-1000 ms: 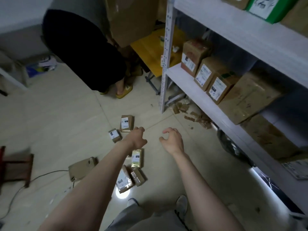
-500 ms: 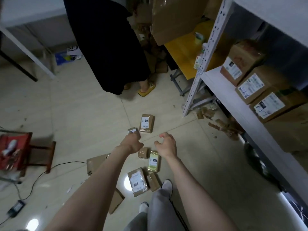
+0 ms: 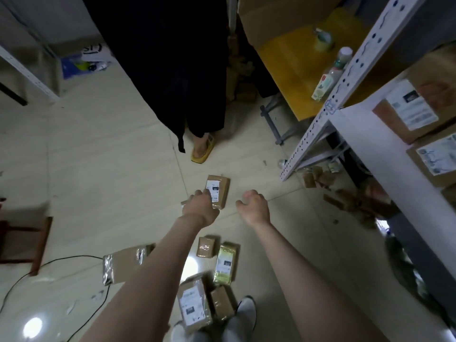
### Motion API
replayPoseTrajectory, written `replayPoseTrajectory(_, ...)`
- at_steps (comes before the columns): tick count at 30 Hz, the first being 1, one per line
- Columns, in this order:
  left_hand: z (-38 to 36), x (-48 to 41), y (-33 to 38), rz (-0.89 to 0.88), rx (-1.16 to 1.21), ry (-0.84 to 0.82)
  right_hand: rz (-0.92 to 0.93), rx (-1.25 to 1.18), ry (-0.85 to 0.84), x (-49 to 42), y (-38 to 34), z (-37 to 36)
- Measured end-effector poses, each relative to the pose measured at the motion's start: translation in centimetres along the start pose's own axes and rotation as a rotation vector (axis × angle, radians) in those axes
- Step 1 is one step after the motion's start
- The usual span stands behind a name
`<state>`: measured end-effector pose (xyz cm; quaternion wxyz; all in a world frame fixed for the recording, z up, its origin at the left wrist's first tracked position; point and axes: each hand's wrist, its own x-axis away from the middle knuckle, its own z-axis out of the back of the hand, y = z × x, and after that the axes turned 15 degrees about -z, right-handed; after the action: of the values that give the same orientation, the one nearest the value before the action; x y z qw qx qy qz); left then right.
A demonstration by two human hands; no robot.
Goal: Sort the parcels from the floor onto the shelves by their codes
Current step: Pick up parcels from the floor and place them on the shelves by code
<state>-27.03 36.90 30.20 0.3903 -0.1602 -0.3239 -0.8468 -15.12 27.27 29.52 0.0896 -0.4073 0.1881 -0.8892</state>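
Several brown parcels lie on the tiled floor. My left hand reaches down beside a labelled brown parcel and covers a smaller parcel whose edge peeks out; its grip is hidden. My right hand hovers to the right with loosely curled fingers, holding nothing. Nearer my feet lie a small brown parcel, a gold packet, a labelled parcel and a flat taped parcel. The white shelf on the right holds labelled boxes.
A person in dark clothing with a yellow slipper stands just beyond the parcels. A yellow table with a bottle is behind the shelf post. Cardboard scraps lie under the shelf. A black cable and wooden stool are left.
I have bent lower and moved forward. Both hands have gone further out, and my left hand now covers the small parcel next to the labelled one.
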Motion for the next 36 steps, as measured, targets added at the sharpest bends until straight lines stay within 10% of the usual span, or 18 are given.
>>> replayPoseTrajectory(16,-24.1,-24.8,-16.6,0.023,-0.211,0.083,0.006,0.026,0.072,-27.2,14.0,-20.6)
replayPoseTrajectory(30,-35.7,-38.6,-22.6,0.23,-0.116,0.241,0.11,0.2,0.091,-40.0,19.9,-22.7)
replayPoseTrajectory(36,-36.2,-34.9,-18.6,-0.082,-0.081,0.306,0.156,0.095,0.126,-37.1,19.2,-22.3)
